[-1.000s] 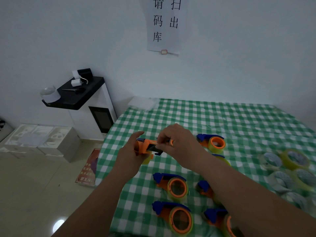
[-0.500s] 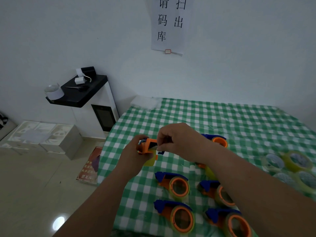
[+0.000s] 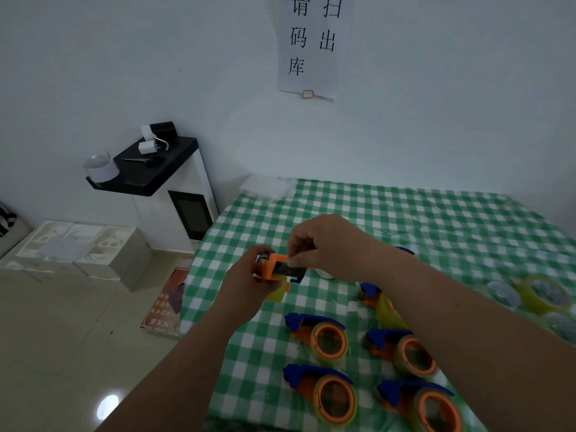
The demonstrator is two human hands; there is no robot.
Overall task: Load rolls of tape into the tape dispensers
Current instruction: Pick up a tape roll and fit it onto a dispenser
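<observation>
Both hands work above the near-left part of a surface (image 3: 405,219) covered in a green-and-white check cloth. The left hand (image 3: 246,285) wraps its fingers round an orange tape dispenser (image 3: 276,269), holding it in the air with its blue end toward the left. A bit of yellowish tape (image 3: 276,296) shows under it. The right hand (image 3: 327,247) comes in from above, its grip pressed together in a pinch on the top edge of the dispenser, beside the dark plate there (what exactly sits between thumb and forefinger is too small to tell).

On the cloth below the hands lie four loaded dispensers in two rows: one (image 3: 318,335) and another (image 3: 402,350) behind, then one (image 3: 324,391) and another (image 3: 427,406) at the near edge, each orange with a blue blade end and a roll on its hub. A further dispenser (image 3: 374,297) is partly hidden by the right forearm. Loose rolls of tape (image 3: 542,294) sit at the right edge of the surface.

A paper sign (image 3: 311,45) on the wall reads 请扫码出库, with a small red-bordered tag at its lower edge. On the floor by the surface's left corner lies a red sheet (image 3: 163,304) with printing that is blurred. A white cabinet with a black top (image 3: 162,169) stands against the wall.
</observation>
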